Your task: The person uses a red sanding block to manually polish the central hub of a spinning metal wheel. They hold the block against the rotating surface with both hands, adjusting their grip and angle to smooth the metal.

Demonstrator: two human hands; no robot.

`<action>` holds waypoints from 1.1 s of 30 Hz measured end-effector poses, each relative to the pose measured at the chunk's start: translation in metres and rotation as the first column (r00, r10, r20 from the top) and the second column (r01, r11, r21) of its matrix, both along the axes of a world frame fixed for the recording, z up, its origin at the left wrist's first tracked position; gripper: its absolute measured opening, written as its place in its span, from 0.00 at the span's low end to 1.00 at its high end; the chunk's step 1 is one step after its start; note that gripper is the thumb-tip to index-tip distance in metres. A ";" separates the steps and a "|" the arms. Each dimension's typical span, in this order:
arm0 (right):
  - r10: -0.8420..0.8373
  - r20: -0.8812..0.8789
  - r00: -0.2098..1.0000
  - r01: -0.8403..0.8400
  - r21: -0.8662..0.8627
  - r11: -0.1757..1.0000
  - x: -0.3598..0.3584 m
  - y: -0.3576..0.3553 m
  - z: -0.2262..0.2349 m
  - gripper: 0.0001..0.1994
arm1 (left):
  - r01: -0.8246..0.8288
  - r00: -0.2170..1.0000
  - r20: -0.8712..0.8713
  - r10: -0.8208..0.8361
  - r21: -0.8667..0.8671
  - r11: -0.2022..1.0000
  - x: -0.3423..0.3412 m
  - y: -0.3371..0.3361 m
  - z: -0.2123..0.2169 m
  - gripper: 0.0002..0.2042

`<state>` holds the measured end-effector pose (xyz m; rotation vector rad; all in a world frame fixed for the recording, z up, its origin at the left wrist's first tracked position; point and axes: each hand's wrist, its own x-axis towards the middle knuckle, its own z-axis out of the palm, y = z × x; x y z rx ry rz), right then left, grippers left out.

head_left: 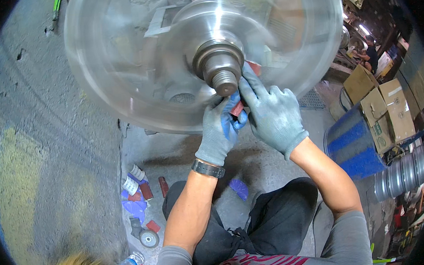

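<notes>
A large, wheel-like metal part [84,58], blurred as if spinning, fills the top of the view. At its middle are a stepped steel hub [209,58] and a threaded shaft end [225,82]. My left hand [219,129], in a grey-blue glove, curls around a piece of red sandpaper [237,109] just below the shaft end. Gloved too, my right hand [272,113] reaches its close-set fingers along the hub's right side. Another red sandpaper edge [255,68] shows by those fingertips. Whether both edges belong to one strip is hidden.
Rolls and scraps of sandpaper [147,191], a small grey wheel [149,238] and a plastic bottle [130,264] lie on the floor at left. To the right stand a blue drum [349,141], cardboard boxes [385,114] and ribbed metal parts [402,175]. Another person [370,55] works far right.
</notes>
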<state>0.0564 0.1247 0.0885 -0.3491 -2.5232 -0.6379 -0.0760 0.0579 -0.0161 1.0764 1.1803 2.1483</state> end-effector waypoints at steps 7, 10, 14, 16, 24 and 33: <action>-0.021 0.014 1.000 0.021 -0.023 1.000 0.000 -0.003 0.003 0.30 | -0.254 0.896 -0.382 0.227 -0.020 0.967 0.008 -0.009 0.006 0.21; -0.013 0.014 1.000 0.012 0.009 1.000 0.000 -0.002 0.001 0.30 | -0.157 0.951 -0.277 0.137 -0.053 0.986 0.007 -0.010 0.008 0.19; -0.008 0.014 1.000 0.008 0.016 1.000 0.001 -0.002 0.002 0.30 | 0.055 0.998 0.041 -0.054 -0.010 0.998 0.006 -0.004 0.004 0.18; -0.009 0.007 1.000 0.009 0.035 0.999 0.003 0.000 0.000 0.29 | 0.181 0.946 0.257 -0.200 0.096 0.979 0.008 0.000 0.003 0.16; 0.023 0.002 1.000 -0.023 0.010 1.000 -0.002 0.000 -0.005 0.27 | 0.120 0.898 0.405 -0.171 0.149 0.982 0.007 -0.008 0.016 0.11; 0.028 -0.023 0.999 -0.029 -0.047 0.998 0.003 0.004 -0.007 0.26 | -0.294 0.777 -0.542 0.319 0.136 0.946 -0.004 0.003 -0.013 0.22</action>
